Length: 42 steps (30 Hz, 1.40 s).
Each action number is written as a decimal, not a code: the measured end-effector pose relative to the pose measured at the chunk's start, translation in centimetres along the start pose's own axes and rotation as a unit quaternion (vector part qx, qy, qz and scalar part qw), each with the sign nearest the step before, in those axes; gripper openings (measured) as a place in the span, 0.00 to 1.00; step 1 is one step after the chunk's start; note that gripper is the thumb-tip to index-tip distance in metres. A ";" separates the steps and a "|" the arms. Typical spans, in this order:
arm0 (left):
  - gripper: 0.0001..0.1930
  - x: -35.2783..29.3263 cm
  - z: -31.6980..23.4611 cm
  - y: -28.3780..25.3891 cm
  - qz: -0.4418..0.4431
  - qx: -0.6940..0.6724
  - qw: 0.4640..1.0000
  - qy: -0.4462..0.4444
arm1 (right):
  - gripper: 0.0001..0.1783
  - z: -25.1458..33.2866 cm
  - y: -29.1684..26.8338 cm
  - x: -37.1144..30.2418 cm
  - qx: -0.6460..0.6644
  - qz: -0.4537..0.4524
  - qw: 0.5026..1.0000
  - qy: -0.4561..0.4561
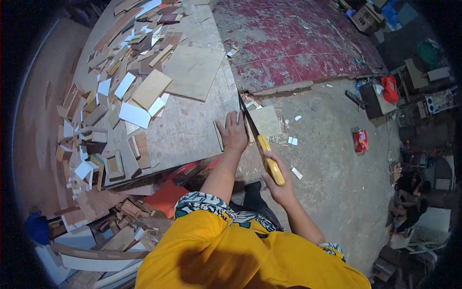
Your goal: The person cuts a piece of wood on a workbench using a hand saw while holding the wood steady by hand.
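My right hand [280, 180] is closed around the yellow handle of a handsaw [261, 139]. Its dark, narrow blade points away from me, along the right edge of the worktable [187, 130]. Just left of the blade, my left hand [234, 132] lies flat with fingers spread, pressing on a piece of wood [218, 134] at the table's near right corner. Most of that piece is hidden under the hand, and whether the blade's teeth touch it I cannot tell. Beyond my left hand lies a large square plywood sheet [191, 70].
Several wood and white board offcuts [134, 114] cover the table's left and far parts. More scraps [127, 231] are heaped below it at the near left. Right of the table, a red packet [360, 140] and small chips lie on the concrete floor [327, 164]; a red bag [390, 89] sits farther off.
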<state>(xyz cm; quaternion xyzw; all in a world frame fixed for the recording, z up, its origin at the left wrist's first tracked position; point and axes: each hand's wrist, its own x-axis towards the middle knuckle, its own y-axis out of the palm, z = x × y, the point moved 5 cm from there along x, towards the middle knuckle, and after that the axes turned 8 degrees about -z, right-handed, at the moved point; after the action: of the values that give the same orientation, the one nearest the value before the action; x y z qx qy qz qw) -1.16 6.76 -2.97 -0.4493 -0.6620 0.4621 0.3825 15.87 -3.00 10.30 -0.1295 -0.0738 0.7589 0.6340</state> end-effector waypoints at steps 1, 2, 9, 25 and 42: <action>0.25 0.0 0.0 0.0 -0.014 -0.009 1.000 0.003 | 0.30 0.7 -0.6 -0.6 -0.003 -0.002 0.999 -0.053; 0.25 -0.1 0.1 0.1 -0.024 -0.023 0.999 0.004 | 0.31 0.8 -1.1 -1.2 -0.015 0.000 0.999 -0.028; 0.26 -0.4 0.2 0.1 -0.089 -0.024 0.995 0.040 | 0.30 2.6 -1.5 0.4 -0.009 0.023 0.998 0.061; 0.24 -1.0 -0.6 0.1 -0.066 0.003 0.996 0.063 | 0.32 -2.1 2.0 4.2 0.017 -0.020 0.996 0.089; 0.23 -0.7 0.1 0.5 -0.035 0.011 0.999 -0.009 | 0.32 -0.1 0.1 -2.6 -0.071 -0.003 0.997 0.022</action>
<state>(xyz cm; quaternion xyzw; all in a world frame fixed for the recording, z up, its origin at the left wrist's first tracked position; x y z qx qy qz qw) -0.93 6.20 -3.53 -0.4171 -0.6756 0.4596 0.3978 16.20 -5.59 10.45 -0.1902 -0.1140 0.7466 0.6272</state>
